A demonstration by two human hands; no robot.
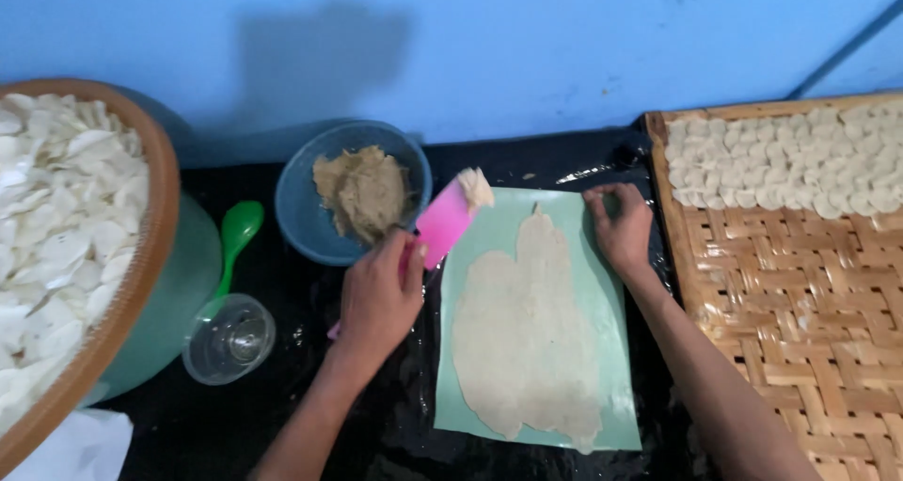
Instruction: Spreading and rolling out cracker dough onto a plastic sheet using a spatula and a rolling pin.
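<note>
At the centre of the frame our left hand [379,293] was closed around a pink scraper [442,221], whose upper tip carried a dab of pale dough. Our right hand [621,227] pressed with curled fingers on the upper right corner of a green sheet [602,302], gripping nothing that we could see. A thin layer of dough [527,331] already covered most of that sheet's middle, while its margins were bare. Upper left of it, a blue bowl [301,218] held 1 lump of dough, so more remained. At the right, a woven tray [800,302] carried small white discs along its top only.
</note>
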